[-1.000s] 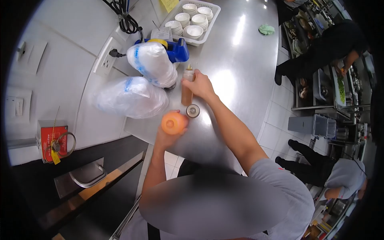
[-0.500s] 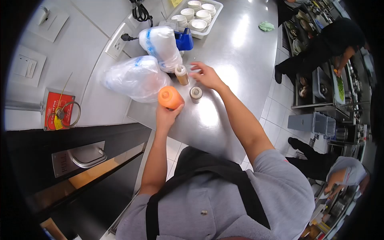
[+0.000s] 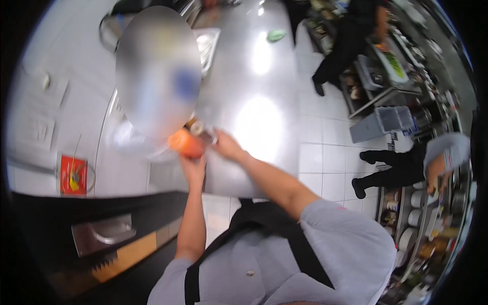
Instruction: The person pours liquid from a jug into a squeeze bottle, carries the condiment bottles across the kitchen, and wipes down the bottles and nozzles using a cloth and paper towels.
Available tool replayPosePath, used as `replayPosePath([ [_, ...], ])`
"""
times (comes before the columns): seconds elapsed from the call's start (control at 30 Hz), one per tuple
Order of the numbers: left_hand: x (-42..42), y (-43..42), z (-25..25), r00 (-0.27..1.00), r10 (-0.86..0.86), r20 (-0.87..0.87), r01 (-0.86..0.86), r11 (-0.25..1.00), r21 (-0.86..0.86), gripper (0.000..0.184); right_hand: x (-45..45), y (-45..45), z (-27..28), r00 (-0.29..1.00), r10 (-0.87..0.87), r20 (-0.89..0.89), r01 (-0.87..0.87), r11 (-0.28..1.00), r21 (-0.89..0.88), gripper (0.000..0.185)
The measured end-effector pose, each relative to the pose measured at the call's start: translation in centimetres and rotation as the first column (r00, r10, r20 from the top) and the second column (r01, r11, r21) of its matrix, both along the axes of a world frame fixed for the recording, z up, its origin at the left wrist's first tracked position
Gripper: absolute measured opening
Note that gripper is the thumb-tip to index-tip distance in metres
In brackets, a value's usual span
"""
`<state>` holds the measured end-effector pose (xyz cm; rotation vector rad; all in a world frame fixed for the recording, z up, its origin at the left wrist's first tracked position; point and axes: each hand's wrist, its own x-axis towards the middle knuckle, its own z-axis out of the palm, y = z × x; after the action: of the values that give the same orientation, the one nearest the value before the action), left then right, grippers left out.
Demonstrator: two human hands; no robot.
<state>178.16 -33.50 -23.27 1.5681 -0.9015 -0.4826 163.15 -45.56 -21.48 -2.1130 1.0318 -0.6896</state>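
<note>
My left hand (image 3: 194,166) is wrapped around the lower part of an orange squeeze bottle (image 3: 186,144), which tilts toward the wall side. Close beside it, my right hand (image 3: 227,146) has its fingers curled against a small clear bottle with dark contents (image 3: 208,135). A brown sauce bottle (image 3: 193,123) is pressed in next to these, partly covered by a blurred oval patch. Motion blur softens the bottles and fingertips. Clear plastic bags (image 3: 133,142) lie to the left of the orange bottle, mostly hidden by the patch.
The steel table (image 3: 264,168) runs away from me, with a green cloth (image 3: 276,35) and a white basket (image 3: 209,46) on it. A black door (image 3: 112,239) is at left. At right, two people work by shelves, with grey bins (image 3: 378,124) between them.
My view has turned, and things on the table appear shifted left. My right hand went from spread fingers above the table to curled against a small bottle. The orange bottle is now tilted.
</note>
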Motion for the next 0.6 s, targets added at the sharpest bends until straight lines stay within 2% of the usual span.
replayPosePath([
  [0.03, -0.9, 1.2, -0.1, 0.998, 0.022, 0.051, -0.022, 1.0, -0.006, 0.084, -1.7, 0.7, 1.8, 0.998, 0.051, -0.036, -0.042, 0.976, 0.213, 0.077],
  [0.07, -2.2, 2.7, 1.0, 0.983, 0.115, 0.146, -0.153, 0.947, 0.283, 0.081, -3.4, 2.1, 1.4, 0.998, 0.046, -0.039, -0.04, 0.989, 0.141, 0.076],
  [0.1, -5.1, 4.3, 3.4, 0.961, 0.149, 0.233, -0.221, 0.921, 0.322, 0.071, -6.5, 3.8, 3.1, 0.995, 0.09, -0.036, -0.083, 0.982, 0.169, 0.071],
  [0.17, -8.6, 7.7, 2.0, 0.999, -0.046, 0.018, 0.04, 0.966, 0.254, 0.044, -12.7, 7.5, 3.2, 0.991, 0.127, -0.046, -0.124, 0.991, 0.049, 0.062],
  [0.23, -14.4, 10.3, 1.8, 0.909, -0.388, -0.152, 0.413, 0.885, 0.214, 0.021, -21.3, 12.3, 6.9, 0.993, 0.117, -0.022, -0.113, 0.986, 0.124, 0.05],
  [0.33, -26.7, 13.1, 5.4, 0.711, -0.616, -0.339, 0.7, 0.664, 0.261, 0.02, -34.9, 19.7, 5.8, 0.992, -0.122, 0.017, 0.118, 0.981, 0.156, 0.034],
  [0.37, -30.6, 13.4, 5.5, 0.644, -0.713, -0.277, 0.764, 0.59, 0.26, 0.022, -39.5, 22.3, 5.6, 0.975, -0.222, 0.024, 0.216, 0.963, 0.164, 0.032],
  [0.4, -34.8, 13.2, 5.9, 0.562, -0.799, -0.213, 0.821, 0.507, 0.263, 0.023, -44.3, 24.8, 6.0, 0.938, -0.34, -0.064, 0.345, 0.909, 0.235, 0.032],
  [0.43, -39.2, 12.6, 6.3, 0.491, -0.865, -0.099, 0.85, 0.451, 0.272, 0.027, -48.6, 27.4, 6.2, 0.879, -0.451, -0.152, 0.476, 0.827, 0.298, 0.033],
  [0.47, -43.5, 11.9, 6.8, 0.393, -0.92, 0.016, 0.877, 0.38, 0.293, 0.03, -53.2, 29.8, 5.2, 0.813, -0.562, -0.152, 0.579, 0.748, 0.324, 0.035],
  [0.53, -52.7, 11.2, 8.6, 0.299, -0.954, 0.01, 0.929, 0.293, 0.225, 0.035, -60.0, 34.4, 4.8, 0.64, -0.763, -0.09, 0.741, 0.58, 0.338, 0.039],
  [0.6, -61.0, 10.5, 7.9, 0.153, -0.988, -0.024, 0.973, 0.146, 0.182, 0.036, -66.5, 39.3, 6.2, 0.434, -0.9, -0.045, 0.858, 0.397, 0.325, 0.041],
])
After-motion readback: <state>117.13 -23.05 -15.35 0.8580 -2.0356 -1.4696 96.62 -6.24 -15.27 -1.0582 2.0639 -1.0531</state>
